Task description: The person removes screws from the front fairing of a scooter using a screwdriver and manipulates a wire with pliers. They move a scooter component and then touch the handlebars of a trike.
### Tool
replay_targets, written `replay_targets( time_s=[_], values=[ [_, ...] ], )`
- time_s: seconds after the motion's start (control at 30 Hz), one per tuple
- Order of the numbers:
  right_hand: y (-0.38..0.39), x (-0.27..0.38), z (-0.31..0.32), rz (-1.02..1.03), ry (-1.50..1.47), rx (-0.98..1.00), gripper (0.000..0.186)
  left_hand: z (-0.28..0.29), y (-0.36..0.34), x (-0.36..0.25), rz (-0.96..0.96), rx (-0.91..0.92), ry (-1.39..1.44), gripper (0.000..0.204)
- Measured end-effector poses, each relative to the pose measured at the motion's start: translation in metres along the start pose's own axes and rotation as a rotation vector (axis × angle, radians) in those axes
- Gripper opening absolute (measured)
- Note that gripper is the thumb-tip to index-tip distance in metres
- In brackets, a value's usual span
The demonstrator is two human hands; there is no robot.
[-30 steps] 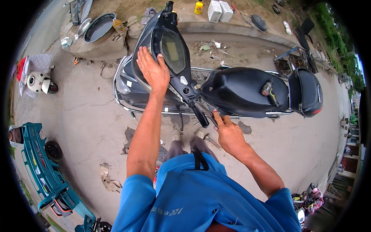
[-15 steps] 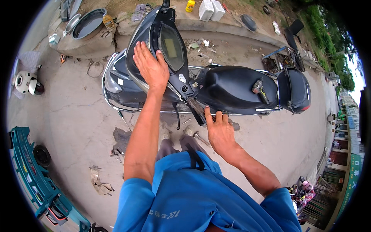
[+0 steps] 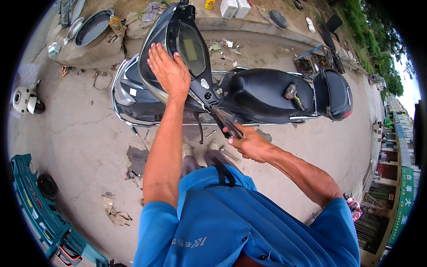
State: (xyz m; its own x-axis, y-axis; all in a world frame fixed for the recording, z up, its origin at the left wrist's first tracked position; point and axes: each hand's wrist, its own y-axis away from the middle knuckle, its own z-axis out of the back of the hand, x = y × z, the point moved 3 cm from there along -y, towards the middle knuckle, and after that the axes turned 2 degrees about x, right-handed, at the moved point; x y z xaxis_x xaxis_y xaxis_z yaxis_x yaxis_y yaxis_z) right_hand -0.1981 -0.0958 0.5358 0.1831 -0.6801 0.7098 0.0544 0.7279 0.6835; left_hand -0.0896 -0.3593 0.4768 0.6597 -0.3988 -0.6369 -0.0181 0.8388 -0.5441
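Note:
A black scooter [image 3: 262, 95] stands sideways in front of me. My left hand [image 3: 169, 73] lies flat on its front cover, fingers stretched out, just left of the dashboard display [image 3: 191, 50]. Over the near handlebar, my right hand [image 3: 251, 143] is closed around a long dark metal tool [image 3: 229, 121] that looks like pliers. Its far end meets the edge of the cover below the key switch [image 3: 207, 95]; the fingers partly hide its handle end. A brake lever [image 3: 200, 129] hangs left of the tool. On the seat rests a yellow-and-black power tool [image 3: 294, 95].
A screwdriver [image 3: 139, 138], a hammer-like tool [image 3: 230, 155] and a rag [image 3: 116, 211] lie on the ground. A black basin [image 3: 92, 29] and yellow bottle [image 3: 116, 24] stand on the far-left ledge. A teal vehicle [image 3: 40, 209] is at the left.
My right hand has gone from a pointing finger on the dark tool to a closed grip around it. My left hand stays flat on the cover. The view has shifted slightly.

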Motion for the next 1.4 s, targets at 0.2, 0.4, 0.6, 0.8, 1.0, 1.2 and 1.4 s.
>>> replay_targets(
  time_s=[0.2, 0.4, 0.6, 0.8, 1.0, 1.2, 1.4],
  values=[
    [0.005, -0.008, -0.020, -0.245, -0.788, 0.211, 0.032, 0.001, 0.002, 0.004, -0.014, 0.024, 0.006, 0.058],
    [0.011, -0.017, -0.032, -0.200, -1.091, 0.311, 0.033, 0.001, 0.009, 0.005, -0.012, 0.019, 0.019, 0.058],
    [-0.003, -0.035, -0.040, -0.105, -1.220, 0.402, 0.031, 0.001, 0.004, 0.006, -0.049, 0.034, 0.021, 0.058],
    [-0.016, -0.039, -0.051, -0.025, -1.212, 0.446, 0.029, 0.000, -0.002, 0.018, -0.062, 0.036, 0.027, 0.058],
    [0.015, -0.119, 0.019, 0.056, -0.466, 0.367, 0.032, 0.025, 0.004, 0.020, 0.115, 0.234, 0.304, 0.069],
    [0.020, -0.186, 0.062, 0.058, -0.489, -0.014, 0.024, 0.078, 0.122, -0.058, 0.094, 0.497, -0.034, 0.114],
    [-0.003, -0.178, 0.073, 0.099, -0.346, 0.129, 0.028, 0.062, 0.149, -0.063, 0.139, 0.389, -0.168, 0.107]
  ],
)
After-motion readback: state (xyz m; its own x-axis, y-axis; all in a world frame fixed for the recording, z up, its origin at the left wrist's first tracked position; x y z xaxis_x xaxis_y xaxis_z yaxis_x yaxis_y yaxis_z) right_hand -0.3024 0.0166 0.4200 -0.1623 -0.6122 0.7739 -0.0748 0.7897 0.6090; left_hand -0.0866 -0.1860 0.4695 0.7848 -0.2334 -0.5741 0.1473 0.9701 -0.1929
